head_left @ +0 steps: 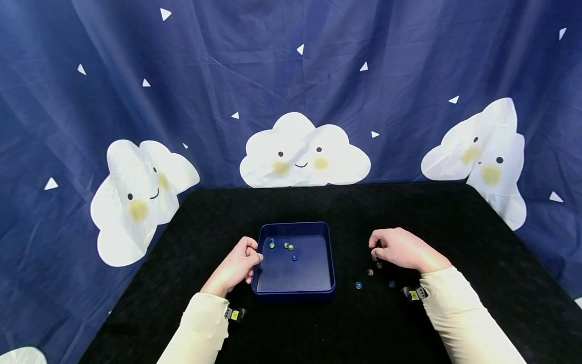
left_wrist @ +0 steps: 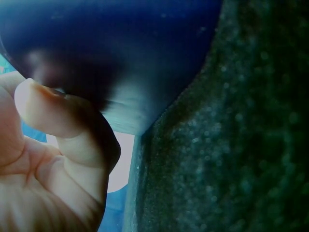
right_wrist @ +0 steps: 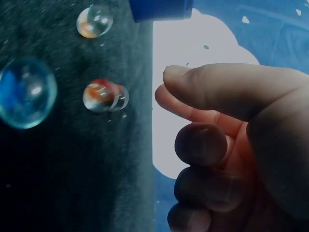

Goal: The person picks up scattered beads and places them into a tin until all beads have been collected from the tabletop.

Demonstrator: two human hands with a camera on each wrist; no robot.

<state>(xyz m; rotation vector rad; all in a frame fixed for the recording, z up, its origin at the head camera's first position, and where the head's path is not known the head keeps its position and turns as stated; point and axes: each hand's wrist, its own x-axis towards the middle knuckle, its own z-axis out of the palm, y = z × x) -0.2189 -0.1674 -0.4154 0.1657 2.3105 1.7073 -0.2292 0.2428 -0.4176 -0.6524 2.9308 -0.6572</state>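
A dark blue square tray (head_left: 295, 292) holds several glass marbles, among them a green marble (head_left: 291, 247) and a blue marble (head_left: 294, 258). At its left wall, my left hand (head_left: 236, 264) grips the rim with thumb and bent fingers; the left wrist view shows fingers against the tray's side (left_wrist: 159, 43). My right hand (head_left: 402, 248) hovers right of the tray, fingers bent, nothing visible between thumb and forefinger. Near it on the cloth lie reddish marbles (right_wrist: 100, 95), a clear, orange-tinted marble (right_wrist: 94, 21) and a blue marble (right_wrist: 28, 93).
A black cloth (head_left: 218, 217) covers the table. One more blue marble (head_left: 358, 285) lies between the tray and the right wrist. Behind the table hangs a blue curtain (head_left: 273, 65) with white clouds. Each wrist carries a small camera.
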